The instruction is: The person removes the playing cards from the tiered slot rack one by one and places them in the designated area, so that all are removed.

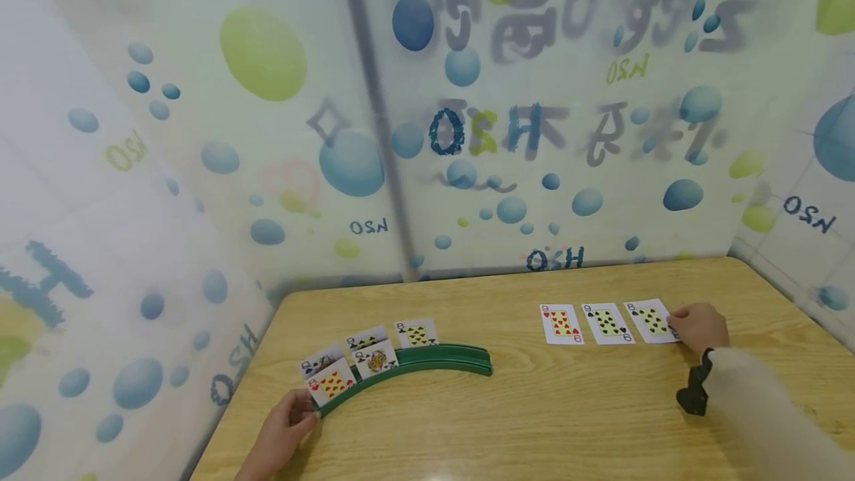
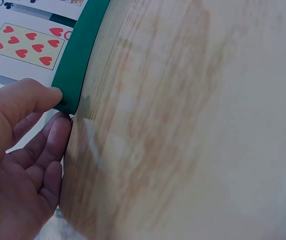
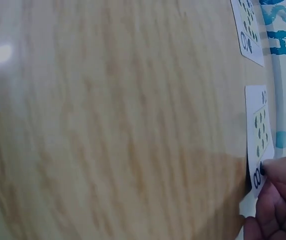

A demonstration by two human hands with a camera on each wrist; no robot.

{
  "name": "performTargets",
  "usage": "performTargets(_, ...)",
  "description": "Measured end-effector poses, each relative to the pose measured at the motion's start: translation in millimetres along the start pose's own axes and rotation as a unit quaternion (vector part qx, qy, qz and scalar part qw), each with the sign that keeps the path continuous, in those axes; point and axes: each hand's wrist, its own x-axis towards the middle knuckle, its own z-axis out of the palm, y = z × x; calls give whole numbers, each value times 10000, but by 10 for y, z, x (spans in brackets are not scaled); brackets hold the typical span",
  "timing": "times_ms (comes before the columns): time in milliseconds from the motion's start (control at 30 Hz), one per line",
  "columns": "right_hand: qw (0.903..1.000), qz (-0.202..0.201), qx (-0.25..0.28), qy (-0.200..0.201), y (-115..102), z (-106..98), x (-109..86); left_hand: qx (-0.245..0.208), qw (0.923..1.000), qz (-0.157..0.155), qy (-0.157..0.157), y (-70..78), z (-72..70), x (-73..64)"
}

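Observation:
My left hand (image 1: 289,421) pinches the left end of a curved green card holder (image 1: 441,355), thumb on top in the left wrist view. Several playing cards stand in it in two rows. The eight of hearts (image 1: 332,383) is at the front left, beside a front queen (image 1: 375,359); behind are another queen (image 1: 320,359), a partly covered black card (image 1: 367,335) and a black eight (image 1: 415,333). At the right, my right hand (image 1: 701,326) pinches the lower right corner of the eight of spades (image 1: 649,320), its near edge slightly raised in the right wrist view.
A nine of hearts (image 1: 561,324) and a nine of spades (image 1: 607,323) lie face up left of the eight. The wooden table (image 1: 534,421) meets a patterned wall (image 1: 467,228) at the back, with further walls on both sides.

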Motion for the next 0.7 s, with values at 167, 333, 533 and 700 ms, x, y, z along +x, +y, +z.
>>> performTargets(167,9999,145,-19,73,-16,23,-9,-42,10000,22,2,4,1,-6)
performTargets(333,9996,205,-61,157,-31,49,-30,-48,10000,14,-1,7,2,-11)
performTargets(533,9991,402,46,100,-71,45,-58,-26,10000,15,-2,14,-1,-10)
performTargets(700,9984,535,149,79,-82,43,-70,-55,10000,-7,-20,24,-6,-8)
